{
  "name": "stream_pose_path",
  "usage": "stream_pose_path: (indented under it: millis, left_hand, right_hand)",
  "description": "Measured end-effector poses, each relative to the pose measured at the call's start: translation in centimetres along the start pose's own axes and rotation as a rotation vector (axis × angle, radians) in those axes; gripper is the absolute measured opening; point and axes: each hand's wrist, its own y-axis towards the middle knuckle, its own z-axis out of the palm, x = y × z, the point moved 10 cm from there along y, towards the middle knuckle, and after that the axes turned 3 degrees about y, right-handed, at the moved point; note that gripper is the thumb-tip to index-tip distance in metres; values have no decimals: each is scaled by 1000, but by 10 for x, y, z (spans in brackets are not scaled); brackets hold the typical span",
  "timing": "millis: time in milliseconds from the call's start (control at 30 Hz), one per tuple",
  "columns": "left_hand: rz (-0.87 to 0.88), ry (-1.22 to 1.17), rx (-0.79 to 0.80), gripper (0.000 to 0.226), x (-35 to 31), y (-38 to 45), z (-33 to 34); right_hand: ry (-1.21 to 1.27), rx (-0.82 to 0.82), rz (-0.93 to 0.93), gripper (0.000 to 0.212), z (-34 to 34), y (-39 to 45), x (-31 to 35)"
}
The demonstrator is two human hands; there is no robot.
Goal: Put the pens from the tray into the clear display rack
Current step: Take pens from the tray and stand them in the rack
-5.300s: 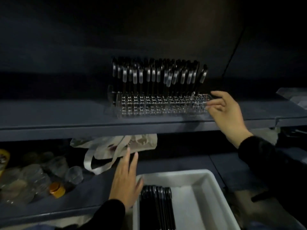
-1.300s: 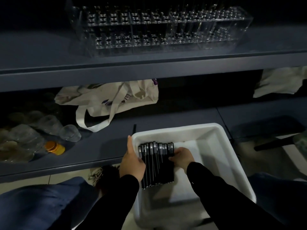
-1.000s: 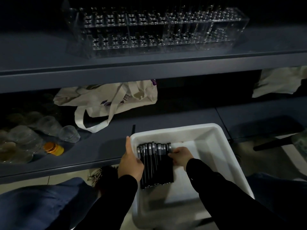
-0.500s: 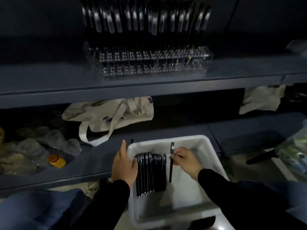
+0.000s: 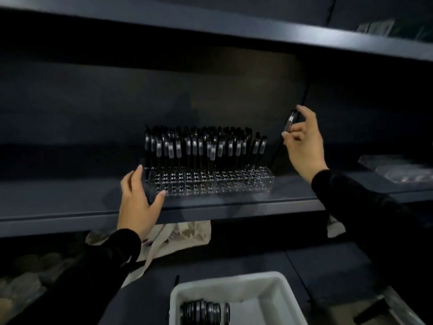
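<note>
Nearest, below and between the two hands, a white tray (image 5: pixel 276 292) sits on the lower shelf with a row of black pens (image 5: pixel 203 313) lying along its left side. Just left of the tray and under the left forearm, a pale cloth bag (image 5: pixel 187 233) lies on the same shelf, its strap trailing toward the tray.

Farther up, the left hand (image 5: pixel 138 202) reaches onto the middle shelf (image 5: pixel 70 207). Its fingers are spread and fairly straight, the thumb touching the front left corner of the clear rack (image 5: pixel 210 181) and the fingers lying along its left end.

The rack stands between the hands, its back rows filled with upright black pens (image 5: pixel 201 146) and its front holes bare.

The right hand (image 5: pixel 304 144) is raised above and to the right of the rack's right end, apart from it. Thumb and fingers pinch a single black pen (image 5: pixel 287 130), which tilts, its cap end up by the fingertips and its lower end pointing down toward the rack's right end.

To the right of that hand, something in clear plastic wrap (image 5: pixel 403 172) lies on the shelf.
</note>
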Motion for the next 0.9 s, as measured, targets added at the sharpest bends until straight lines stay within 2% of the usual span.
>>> stream_pose_path:
  millis: [133, 333, 700, 833, 900]
  left_hand:
    - [-31, 82, 102, 71, 6, 4, 15]
    - [-29, 67, 96, 69, 8, 4, 15]
    - [-4, 88, 79, 69, 8, 4, 15]
    - [-5, 40, 70, 78, 12, -1, 16]
    - [53, 89, -14, 76, 16, -21, 11]
  right_hand:
    - [-53, 6, 39, 52, 13, 18, -11]
    - [-89, 40, 59, 51, 31, 14, -30]
    - [-131, 212, 126, 52, 58, -7, -64]
    - [-13, 175, 189, 61, 55, -19, -63]
    - [113, 101, 231, 65, 50, -44, -62]
